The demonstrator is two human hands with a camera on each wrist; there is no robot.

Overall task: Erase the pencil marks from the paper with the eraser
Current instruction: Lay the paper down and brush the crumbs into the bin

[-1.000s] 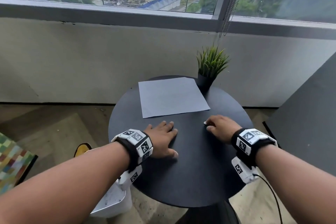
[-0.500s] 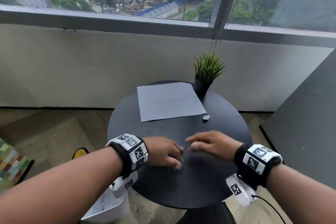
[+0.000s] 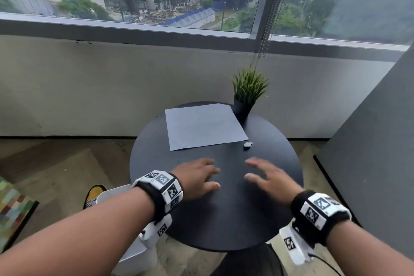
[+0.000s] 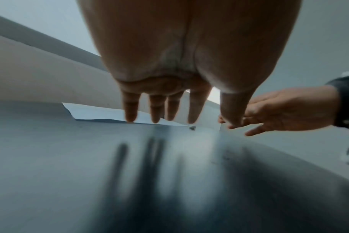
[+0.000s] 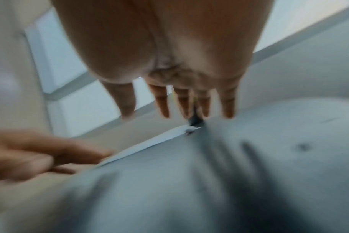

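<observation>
Paper (image 3: 205, 126) lies flat on far half of round black worktop (image 3: 235, 219), one corner just beside a dark pot w/ a green grassy plant (image 3: 249, 87). Pencil marks too faint to make out in head view. Eraser (image 3: 247, 144), small and pale, sits on the bare worktop just off the paper's near right corner, apart from both hands.

Left hand (image 3: 197, 177) is over the near part of the worktop, palm down, fingers stretched fwd and relaxed, holding nothing. Left wrist view: fingers (image 4: 130, 110) straight and slightly spread, tips pointing toward the paper's near edge (image 4: 102, 114); their shadows fall on the worktop below. Can't tell whether the tips touch the surface.

Right hand (image 3: 268, 179) is alongside, also palm down, fingers splayed and loose, empty. It looks blurred in head view. Right wrist view: fingers (image 5: 162, 100) hang straight above the worktop, w/ the eraser (image 5: 190, 130) ahead of them at the paper's corner, not touched.

Both wrists carry black bands w/ white marker blocks. Behind the worktop: pale wall, wide window over trees and rooftops. White bin (image 3: 125, 251) stands on the floor at near left, partly behind the left forearm.
</observation>
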